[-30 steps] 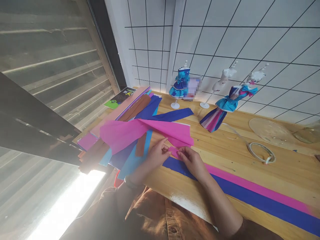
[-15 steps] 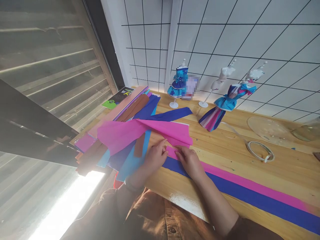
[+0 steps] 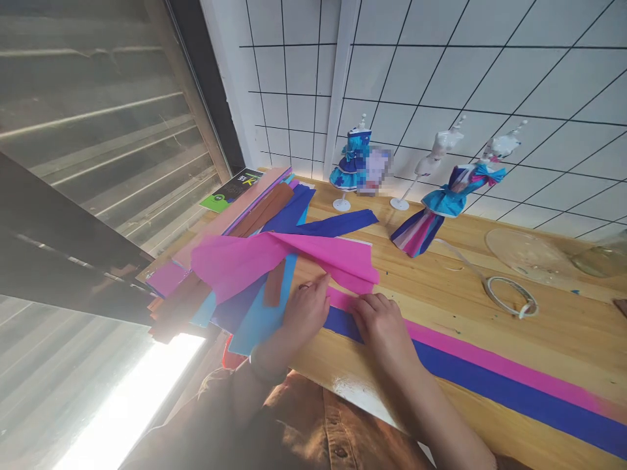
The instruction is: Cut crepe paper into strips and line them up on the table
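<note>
A long pink crepe paper strip (image 3: 463, 352) lies along the upper edge of a wider dark blue strip (image 3: 494, 386), both running to the table's right edge. My left hand (image 3: 307, 310) is closed at the left end of the pink strip, fingers bent and thumb against it. A short way to the right, my right hand (image 3: 385, 326) presses the same strip with curled fingers pinched together; the fingertips are partly hidden. Between the hands a short piece of pink shows. A loose, creased pink sheet (image 3: 235, 261) lies just beyond my left hand.
Blue, brown and light blue paper pieces (image 3: 259, 326) pile up on the left beside a black and green booklet (image 3: 230, 189). Small dress forms in paper dresses (image 3: 355, 160) and a bare form (image 3: 435, 153) stand by the wall. A tape roll (image 3: 509, 297) lies right, near a clear plate (image 3: 524, 251).
My right hand has slid to the right along the pink strip, so its fingers look more bunched. My left hand stays nearly in place at the strip's end.
</note>
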A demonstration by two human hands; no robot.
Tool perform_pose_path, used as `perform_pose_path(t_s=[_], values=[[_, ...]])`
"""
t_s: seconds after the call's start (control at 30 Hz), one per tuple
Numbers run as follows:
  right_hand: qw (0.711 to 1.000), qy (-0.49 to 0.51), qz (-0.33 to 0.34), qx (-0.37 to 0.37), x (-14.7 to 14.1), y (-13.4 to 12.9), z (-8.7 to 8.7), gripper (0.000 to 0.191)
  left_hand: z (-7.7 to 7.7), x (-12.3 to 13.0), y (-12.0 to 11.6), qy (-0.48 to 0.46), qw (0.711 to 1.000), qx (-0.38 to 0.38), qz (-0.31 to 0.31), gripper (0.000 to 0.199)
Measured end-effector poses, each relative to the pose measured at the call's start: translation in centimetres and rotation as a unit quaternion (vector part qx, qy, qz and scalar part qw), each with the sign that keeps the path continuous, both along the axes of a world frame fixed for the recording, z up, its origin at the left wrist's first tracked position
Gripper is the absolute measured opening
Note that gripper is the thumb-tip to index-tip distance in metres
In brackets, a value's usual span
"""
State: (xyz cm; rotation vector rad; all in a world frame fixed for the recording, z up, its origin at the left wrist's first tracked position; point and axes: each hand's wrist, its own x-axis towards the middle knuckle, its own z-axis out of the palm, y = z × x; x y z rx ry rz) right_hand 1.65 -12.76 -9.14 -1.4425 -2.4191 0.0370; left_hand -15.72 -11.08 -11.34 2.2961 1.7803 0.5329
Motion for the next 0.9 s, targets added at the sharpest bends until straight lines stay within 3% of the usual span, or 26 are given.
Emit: perform_pose_path(t_s=[0.17, 0.47, 0.63, 0.77, 0.9], values=[[0.999, -0.043, -0.023, -0.015, 0.6, -1.6, -0.8, 0.019, 0.1, -0.1, 0.0, -0.009, 1.000, -0.002, -0.002, 0.048], [1.000, 0.003, -0.007, -0.022, 1.0, -2.0, -2.0, 0.022, 0.6, -0.2, 0.0, -0.025, 0.999, -0.024, 0.004, 0.047], [1.000, 0.022, 0.004, 0.004, 0.9, -2.3, -1.6, 0.020, 1.2, -0.9, 0.3, -0.118, 0.991, -0.063, 0.005, 0.048], [1.000, 0.026, 0.000, 0.005, 0.7, -2.6, -1.3, 0.024, 1.6, -1.9, 0.2, -0.227, 0.969, -0.101, 0.010, 0.043], [0.999, 0.041, -0.004, -0.014, 0.6, -2.5, -1.3, 0.021, 1.7, -2.7, -0.2, -0.247, 0.961, -0.112, -0.053, 0.037]])
